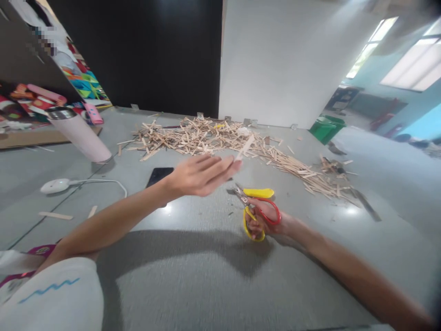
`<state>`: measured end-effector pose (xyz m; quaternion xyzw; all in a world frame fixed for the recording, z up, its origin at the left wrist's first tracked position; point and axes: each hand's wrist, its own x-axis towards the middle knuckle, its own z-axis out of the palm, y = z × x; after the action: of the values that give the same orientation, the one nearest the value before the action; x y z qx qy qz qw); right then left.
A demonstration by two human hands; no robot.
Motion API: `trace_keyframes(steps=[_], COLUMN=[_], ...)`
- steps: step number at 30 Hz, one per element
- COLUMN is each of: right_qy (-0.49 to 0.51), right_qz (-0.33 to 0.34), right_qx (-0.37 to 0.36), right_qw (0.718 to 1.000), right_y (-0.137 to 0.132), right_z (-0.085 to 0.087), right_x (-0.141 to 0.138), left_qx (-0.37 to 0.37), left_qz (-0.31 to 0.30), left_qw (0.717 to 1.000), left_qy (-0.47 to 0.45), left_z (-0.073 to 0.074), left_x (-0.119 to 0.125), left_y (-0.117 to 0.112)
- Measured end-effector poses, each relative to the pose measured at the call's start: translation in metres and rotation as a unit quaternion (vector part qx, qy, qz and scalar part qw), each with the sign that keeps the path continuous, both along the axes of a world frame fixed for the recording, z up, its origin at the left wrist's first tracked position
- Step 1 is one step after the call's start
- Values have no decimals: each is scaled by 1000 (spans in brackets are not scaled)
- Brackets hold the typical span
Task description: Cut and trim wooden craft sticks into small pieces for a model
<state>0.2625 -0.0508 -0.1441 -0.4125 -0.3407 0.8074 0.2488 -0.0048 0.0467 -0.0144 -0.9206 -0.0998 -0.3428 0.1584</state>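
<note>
My left hand [203, 174] is raised over the table, its fingertips pinched on a pale wooden craft stick [246, 147] that slants up and away. Slight motion blur softens its fingers. My right hand [258, 218] rests low at the table, wrapped round scissors [245, 200] with one red and one yellow handle loop. The scissor blades point up and left, a little apart. Just beyond them lies a yellow-handled tool [258, 192], perhaps a utility knife. Behind both hands spreads a heap of loose wooden craft sticks [186, 137], with a neater row [292, 165] running right.
A dark phone [160, 174] lies partly under my left arm. To the left are a pink tumbler [80, 135], a white device with a cable [55, 185] and a stray stick [55, 215]. A dark flat strip [368, 206] and a green bin [326, 128] are at right.
</note>
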Motion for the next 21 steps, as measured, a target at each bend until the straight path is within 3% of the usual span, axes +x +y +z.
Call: trace_keyframes(steps=[3, 7, 10, 13, 14, 16, 21], right_qy=[-10, -49, -103, -161, -183, -229, -362], right_qz=[-82, -181, -235, -259, -262, -262, -218], right_qx=[9, 26, 38, 59, 68, 91, 181], right_qw=[997, 982, 966, 951, 945, 933, 888], right_y=[-5, -3, 8, 20, 23, 27, 33], right_z=[2, 3, 0, -3, -3, -1, 14], right_x=[-4, 1, 14, 27, 31, 39, 59], left_qx=[26, -73, -238, -486, -528, -558, -556], left_qz=[39, 41, 6, -5, -9, -18, -9], left_qw=[997, 990, 964, 872, 849, 830, 827], left_qy=[-65, -110, -114, -53, -27, 13, 83], left_z=[-10, -16, -14, -16, -20, -32, -78], left_x=[-3, 1, 9, 20, 24, 31, 45], left_y=[21, 35, 23, 5, 0, -7, -7])
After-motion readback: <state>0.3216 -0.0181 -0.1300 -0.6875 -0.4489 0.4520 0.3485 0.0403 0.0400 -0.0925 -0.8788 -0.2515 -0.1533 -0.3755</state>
